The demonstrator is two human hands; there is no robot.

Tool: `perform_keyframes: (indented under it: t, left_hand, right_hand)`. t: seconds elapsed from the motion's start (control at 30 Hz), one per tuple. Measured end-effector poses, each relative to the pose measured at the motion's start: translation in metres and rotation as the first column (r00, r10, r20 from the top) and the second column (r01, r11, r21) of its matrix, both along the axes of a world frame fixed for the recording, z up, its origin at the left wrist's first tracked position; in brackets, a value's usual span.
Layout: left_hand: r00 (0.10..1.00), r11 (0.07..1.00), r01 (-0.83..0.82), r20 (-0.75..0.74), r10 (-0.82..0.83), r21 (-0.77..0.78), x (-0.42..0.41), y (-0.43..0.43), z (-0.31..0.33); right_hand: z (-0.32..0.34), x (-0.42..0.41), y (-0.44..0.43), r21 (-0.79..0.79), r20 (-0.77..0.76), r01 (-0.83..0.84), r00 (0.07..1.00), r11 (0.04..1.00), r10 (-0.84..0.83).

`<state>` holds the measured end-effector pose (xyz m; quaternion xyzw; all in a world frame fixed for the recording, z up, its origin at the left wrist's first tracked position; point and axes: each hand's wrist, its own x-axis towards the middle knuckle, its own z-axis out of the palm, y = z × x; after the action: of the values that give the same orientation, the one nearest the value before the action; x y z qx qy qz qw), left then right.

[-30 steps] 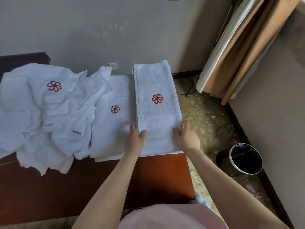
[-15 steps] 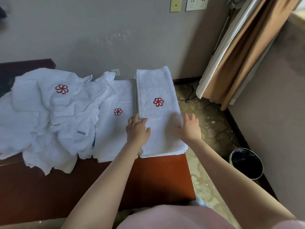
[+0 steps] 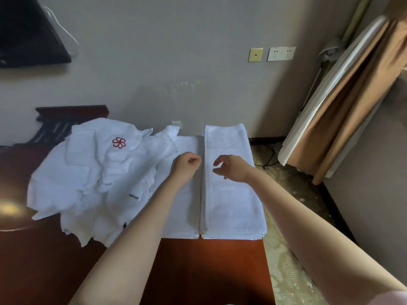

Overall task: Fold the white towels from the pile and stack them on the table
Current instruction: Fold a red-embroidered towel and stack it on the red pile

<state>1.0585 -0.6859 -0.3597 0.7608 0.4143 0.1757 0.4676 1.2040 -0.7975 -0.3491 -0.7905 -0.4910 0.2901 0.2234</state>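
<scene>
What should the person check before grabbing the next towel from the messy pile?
1. Left hand free: ok, loosely curled, holding nothing.
2. Right hand free: ok, holding nothing.
3. Right stack of folded white towels neat: ok, edges line up.
4. Left stack of folded white towels neat: cannot tell, the left arm hides part.
5. Crumpled pile of unfolded white towels within reach: probably ok, it lies just beside the left hand.
6. Folding room on the red-brown wooden table: ok, bare wood in front of the stacks.
</scene>
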Motion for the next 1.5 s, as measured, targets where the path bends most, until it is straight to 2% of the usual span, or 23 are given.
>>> perform_keyframes:
  t: [0.07,0.23,0.4,0.63,0.83,0.97,1.07,1.33,1.5]
  left_hand:
    - [0.998,0.999,-0.048,-0.040,0.047,-0.017,-0.017,0.012,-0.008]
    - [0.962,0.973,-0.142,-0.208,0.180,0.182,-0.064,0.055,-0.011]
    - [0.919,0.953,-0.244,-0.272,0.287,0.180,-0.104,0.084,-0.022]
    - [0.924,0.949,-0.299,-0.219,0.314,0.100,-0.107,0.079,-0.035]
    - [0.941,0.972,-0.208,-0.248,0.230,0.112,-0.087,0.059,-0.023]
    - [0.955,0.973,-0.197,-0.199,0.218,0.118,-0.077,0.036,-0.017]
    - [0.955,0.974,-0.179,-0.216,0.206,0.138,-0.087,0.026,-0.013]
    - [0.902,0.922,-0.303,-0.240,0.359,0.240,-0.158,0.052,0.017]
    - [0.874,0.881,-0.425,-0.157,0.459,0.209,-0.205,0.111,0.026]
  right_hand:
    - [0.004,-0.006,0.014,-0.052,-0.021,-0.054,0.998,0.997,0.053]
    - [0.016,-0.019,0.055,-0.170,0.106,-0.178,0.974,0.969,0.198]
    - [0.016,-0.033,0.089,-0.195,0.147,-0.243,0.951,0.950,0.273]
    - [0.012,-0.049,0.100,-0.172,0.099,-0.271,0.952,0.947,0.290]
    - [0.025,-0.044,0.082,-0.105,0.124,-0.281,0.948,0.954,0.293]
    - [0.028,-0.039,0.073,-0.036,0.027,-0.261,0.965,0.965,0.262]
    - [0.025,-0.047,0.073,0.031,-0.049,-0.224,0.973,0.974,0.225]
    - [0.032,-0.100,0.101,0.102,-0.078,-0.242,0.965,0.965,0.250]
    - [0.034,-0.138,0.144,0.109,-0.028,-0.222,0.974,0.969,0.227]
